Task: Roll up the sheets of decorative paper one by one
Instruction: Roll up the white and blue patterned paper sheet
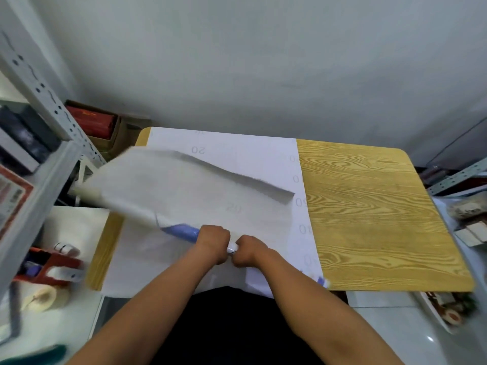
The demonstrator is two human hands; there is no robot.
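Note:
A long roll of decorative paper [131, 209] slants from the left shelf down to my hands; its near part shows a blue face [181, 231]. A loose white flap [189, 180] of the sheet hangs lifted and blurred over the table. My left hand [213, 242] grips the roll near its right end. My right hand [247, 251] grips the very tip, touching the left hand. More white sheets with faint numbers [237, 148] lie flat beneath on the wood-grain table [369, 206].
A grey metal shelf [39, 143] crowds the left side, with a red tape dispenser [52, 267] and a tape roll [44, 299] below it. A cardboard box [105, 127] stands behind the table. Packets and boxes [469, 225] lie at the right.

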